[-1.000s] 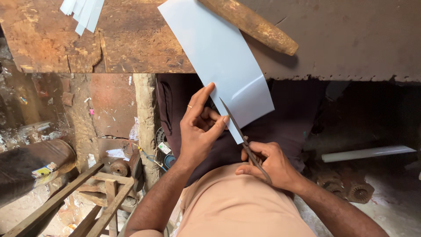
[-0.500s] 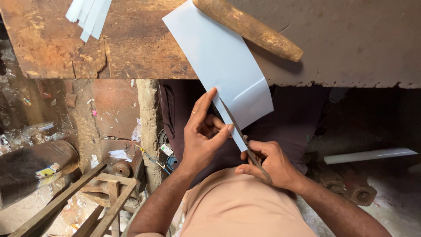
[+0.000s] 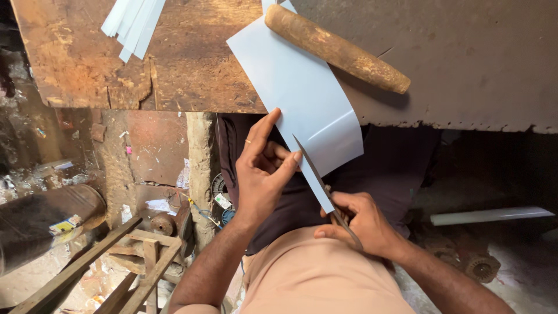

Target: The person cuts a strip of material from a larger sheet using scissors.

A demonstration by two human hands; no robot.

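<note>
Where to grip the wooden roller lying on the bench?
Take the wooden roller around its middle, from above. It lies flat and slanted across the white sheet on the workbench; its round sides are clear, both ends free.

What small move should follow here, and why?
Probably close the scissors and advance them along the white sheet. The right hand has the blades partway into the edge, while the left hand pinches the narrow strip being cut off.

Bench [image 3: 476, 64] right half lay bare: you had free passage there. Wooden roller [image 3: 337, 49] blocked the sheet's top end; cut strips [image 3: 135, 22] occupied the far left corner.
</note>
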